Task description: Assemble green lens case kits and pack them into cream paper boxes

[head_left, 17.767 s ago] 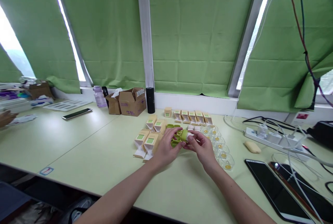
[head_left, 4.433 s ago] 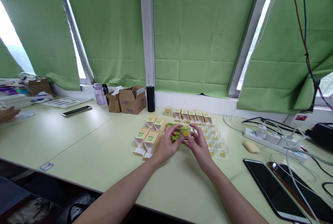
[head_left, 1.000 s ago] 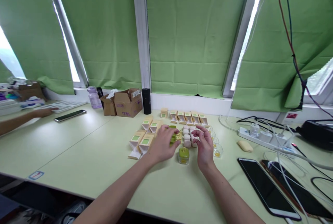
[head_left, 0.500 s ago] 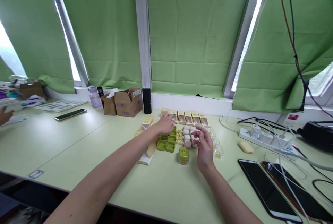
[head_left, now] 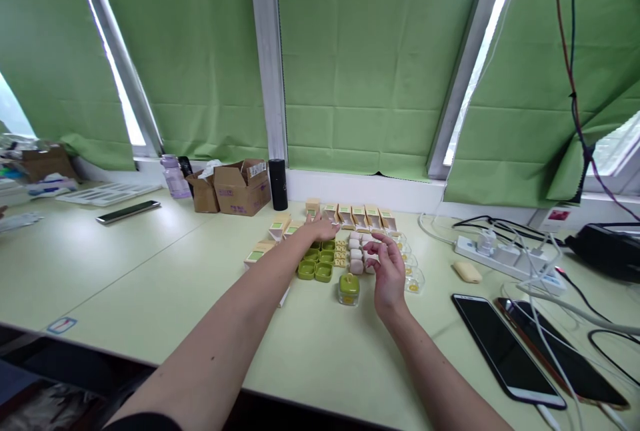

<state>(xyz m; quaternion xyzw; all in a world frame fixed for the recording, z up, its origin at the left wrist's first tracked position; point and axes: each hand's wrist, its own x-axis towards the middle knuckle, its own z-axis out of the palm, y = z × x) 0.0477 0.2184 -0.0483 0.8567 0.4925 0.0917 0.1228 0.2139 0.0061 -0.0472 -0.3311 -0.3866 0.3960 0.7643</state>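
Observation:
My left hand [head_left: 321, 228] reaches over the back of the green square lids [head_left: 315, 264], fingers spread near the small open cartons [head_left: 359, 217]. Whether its fingertips touch a carton is hard to tell. My right hand [head_left: 389, 267] hovers with curled, parted fingers beside the pale cubes [head_left: 356, 255], holding nothing visible. Small yellow pieces [head_left: 341, 254] lie between lids and cubes. Clear containers [head_left: 414, 279] stand right of the cubes, partly behind my right hand. In front sits a clear jar with a green lid [head_left: 349, 289]. More cartons [head_left: 257, 254] lie left, partly behind my left arm.
Cardboard boxes [head_left: 243, 187] and a black cylinder [head_left: 278, 184] stand at the back. A power strip [head_left: 507, 264] with cables, a beige oval object [head_left: 467, 271] and two phones [head_left: 507, 347] lie on the right. Another phone [head_left: 128, 212] lies left.
My left hand has moved slightly back toward the cartons, its fingers more spread. My right hand stays near the cubes. The view has shifted slightly, and the other person's hand is mostly out of view.

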